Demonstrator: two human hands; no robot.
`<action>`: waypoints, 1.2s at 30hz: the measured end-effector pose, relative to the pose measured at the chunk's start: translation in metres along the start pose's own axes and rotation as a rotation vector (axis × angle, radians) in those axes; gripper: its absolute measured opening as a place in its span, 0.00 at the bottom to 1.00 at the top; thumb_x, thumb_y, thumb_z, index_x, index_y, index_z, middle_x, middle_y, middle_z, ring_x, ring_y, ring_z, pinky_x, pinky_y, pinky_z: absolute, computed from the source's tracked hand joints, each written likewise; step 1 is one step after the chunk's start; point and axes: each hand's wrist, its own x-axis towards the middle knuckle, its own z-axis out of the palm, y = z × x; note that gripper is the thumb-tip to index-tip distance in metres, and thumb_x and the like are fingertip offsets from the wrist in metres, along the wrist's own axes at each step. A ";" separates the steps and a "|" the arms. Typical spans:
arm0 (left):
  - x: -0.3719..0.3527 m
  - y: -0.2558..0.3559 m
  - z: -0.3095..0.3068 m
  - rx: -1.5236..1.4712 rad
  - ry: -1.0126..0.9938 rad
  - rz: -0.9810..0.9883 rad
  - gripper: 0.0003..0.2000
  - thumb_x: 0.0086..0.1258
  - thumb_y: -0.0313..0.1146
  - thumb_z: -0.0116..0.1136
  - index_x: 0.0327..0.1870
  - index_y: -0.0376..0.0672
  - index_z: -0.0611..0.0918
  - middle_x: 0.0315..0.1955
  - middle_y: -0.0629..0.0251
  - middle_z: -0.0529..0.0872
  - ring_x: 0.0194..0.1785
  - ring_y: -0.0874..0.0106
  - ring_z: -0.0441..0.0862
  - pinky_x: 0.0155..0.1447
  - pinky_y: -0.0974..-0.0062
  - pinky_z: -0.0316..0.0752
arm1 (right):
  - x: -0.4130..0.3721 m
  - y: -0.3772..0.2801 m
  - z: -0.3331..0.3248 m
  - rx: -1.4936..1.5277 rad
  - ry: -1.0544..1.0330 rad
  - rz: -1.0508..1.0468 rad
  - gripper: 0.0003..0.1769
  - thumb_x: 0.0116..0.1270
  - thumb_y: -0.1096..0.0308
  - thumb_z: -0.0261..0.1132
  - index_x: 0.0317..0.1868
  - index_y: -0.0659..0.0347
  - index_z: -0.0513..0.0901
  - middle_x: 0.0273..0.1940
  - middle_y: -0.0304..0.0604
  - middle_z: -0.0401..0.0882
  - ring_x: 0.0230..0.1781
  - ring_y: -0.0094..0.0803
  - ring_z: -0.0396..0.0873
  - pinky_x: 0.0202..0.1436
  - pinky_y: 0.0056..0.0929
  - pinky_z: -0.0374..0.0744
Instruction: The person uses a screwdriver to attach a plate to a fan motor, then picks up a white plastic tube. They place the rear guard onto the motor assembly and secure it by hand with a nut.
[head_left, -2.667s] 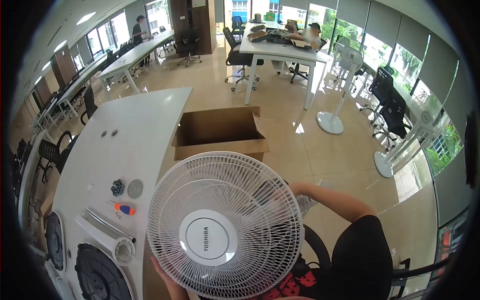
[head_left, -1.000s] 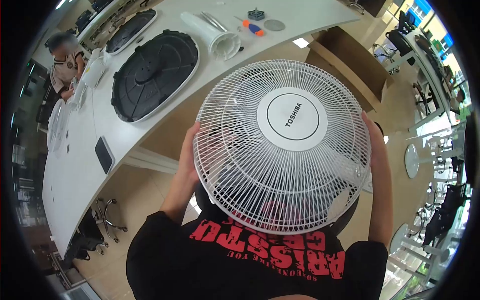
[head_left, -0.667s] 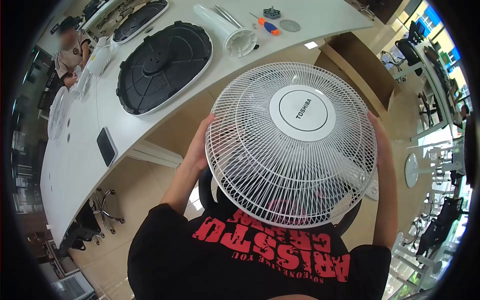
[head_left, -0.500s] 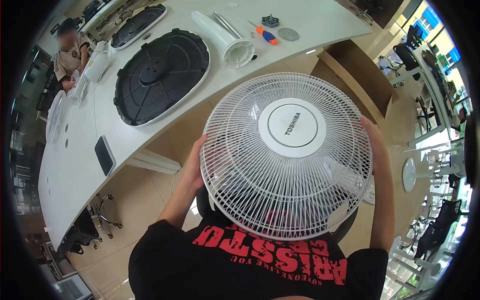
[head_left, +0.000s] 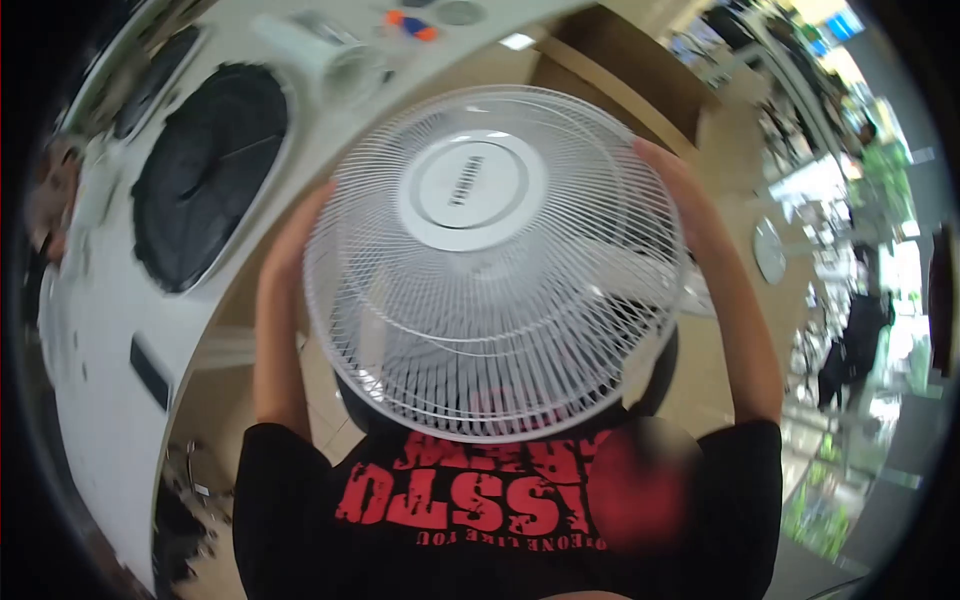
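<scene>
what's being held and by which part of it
The fan, by its rim: left grip on one side, right grip opposite.

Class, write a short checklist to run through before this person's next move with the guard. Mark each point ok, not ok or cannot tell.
1. Left hand on the guard: ok, at its left side.
2. Right hand on the guard: ok, at the opposite side.
3. Badge facing the camera: ok.
4. Screwdriver on the table: ok.
5. Phone well back from the table's edge: not ok, it lies near it.
6. Firm grip underneath: cannot tell, fingers partly hidden.
</scene>
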 end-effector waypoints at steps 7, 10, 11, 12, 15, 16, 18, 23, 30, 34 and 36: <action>-0.013 0.023 0.068 -0.145 -0.120 -0.019 0.21 0.83 0.40 0.51 0.63 0.30 0.81 0.50 0.53 0.90 0.48 0.68 0.90 0.52 0.73 0.85 | -0.093 0.016 -0.037 0.101 0.003 0.241 0.24 0.84 0.48 0.57 0.61 0.61 0.84 0.52 0.41 0.88 0.51 0.27 0.87 0.60 0.33 0.85; -0.026 0.022 0.067 -0.128 -0.116 -0.003 0.22 0.84 0.41 0.50 0.64 0.30 0.80 0.51 0.52 0.89 0.48 0.66 0.89 0.53 0.71 0.85 | -0.118 0.010 -0.046 -0.038 -0.079 0.282 0.25 0.83 0.48 0.57 0.61 0.61 0.84 0.53 0.42 0.88 0.53 0.30 0.87 0.62 0.36 0.85; -0.031 0.021 0.068 -0.104 -0.079 0.019 0.22 0.84 0.42 0.50 0.64 0.30 0.80 0.52 0.51 0.89 0.49 0.66 0.89 0.54 0.71 0.85 | -0.121 0.004 -0.045 -0.076 -0.101 0.299 0.25 0.83 0.49 0.59 0.61 0.63 0.84 0.54 0.43 0.88 0.54 0.31 0.87 0.62 0.38 0.86; -0.036 0.021 0.069 -0.081 -0.049 0.047 0.23 0.83 0.42 0.50 0.64 0.29 0.80 0.52 0.51 0.88 0.50 0.65 0.89 0.54 0.70 0.85 | -0.123 0.005 -0.048 -0.120 -0.147 0.315 0.25 0.83 0.49 0.59 0.62 0.63 0.84 0.54 0.44 0.88 0.54 0.31 0.87 0.61 0.38 0.86; -0.031 0.007 0.060 0.002 -0.025 0.238 0.23 0.82 0.41 0.52 0.67 0.30 0.78 0.54 0.51 0.87 0.53 0.65 0.88 0.56 0.72 0.83 | -0.134 0.004 -0.070 -0.305 -0.187 0.318 0.25 0.82 0.51 0.62 0.62 0.65 0.83 0.54 0.45 0.88 0.54 0.32 0.87 0.58 0.38 0.88; -0.035 0.007 0.066 -0.005 -0.072 0.253 0.23 0.82 0.41 0.53 0.68 0.30 0.77 0.55 0.52 0.87 0.53 0.65 0.88 0.57 0.72 0.83 | -0.140 0.008 -0.074 -0.292 -0.166 0.319 0.26 0.81 0.49 0.62 0.62 0.65 0.83 0.54 0.44 0.88 0.55 0.32 0.86 0.58 0.37 0.88; -0.035 0.010 0.079 -0.008 -0.113 0.273 0.24 0.82 0.40 0.54 0.69 0.30 0.76 0.55 0.52 0.87 0.53 0.66 0.88 0.57 0.73 0.82 | -0.144 0.010 -0.073 -0.270 -0.139 0.340 0.28 0.81 0.46 0.61 0.63 0.63 0.83 0.55 0.43 0.88 0.55 0.32 0.86 0.60 0.36 0.86; -0.025 0.006 0.092 0.025 -0.081 0.251 0.23 0.82 0.37 0.55 0.70 0.30 0.76 0.56 0.52 0.87 0.53 0.66 0.88 0.57 0.73 0.83 | -0.146 0.039 -0.094 0.051 -0.092 0.388 0.27 0.83 0.48 0.59 0.68 0.62 0.79 0.60 0.45 0.85 0.60 0.35 0.84 0.68 0.39 0.81; -0.007 -0.009 0.072 0.087 -0.071 0.249 0.25 0.81 0.40 0.57 0.69 0.29 0.77 0.56 0.55 0.87 0.56 0.70 0.85 0.60 0.73 0.79 | -0.144 0.059 -0.103 -0.007 -0.058 0.321 0.24 0.84 0.52 0.58 0.65 0.63 0.79 0.58 0.43 0.85 0.58 0.35 0.84 0.67 0.40 0.80; -0.004 -0.014 0.064 0.065 -0.038 0.273 0.28 0.81 0.42 0.59 0.72 0.28 0.74 0.56 0.57 0.87 0.55 0.72 0.85 0.58 0.74 0.80 | -0.150 0.056 -0.110 -0.009 -0.032 0.325 0.20 0.82 0.55 0.61 0.59 0.65 0.82 0.52 0.42 0.87 0.50 0.32 0.85 0.61 0.37 0.83; -0.013 -0.005 0.073 0.042 -0.084 0.254 0.29 0.81 0.42 0.60 0.73 0.28 0.73 0.57 0.57 0.87 0.54 0.73 0.85 0.57 0.75 0.80 | -0.157 0.050 -0.109 -0.042 0.002 0.299 0.19 0.81 0.57 0.63 0.57 0.66 0.84 0.49 0.42 0.88 0.47 0.32 0.86 0.59 0.36 0.84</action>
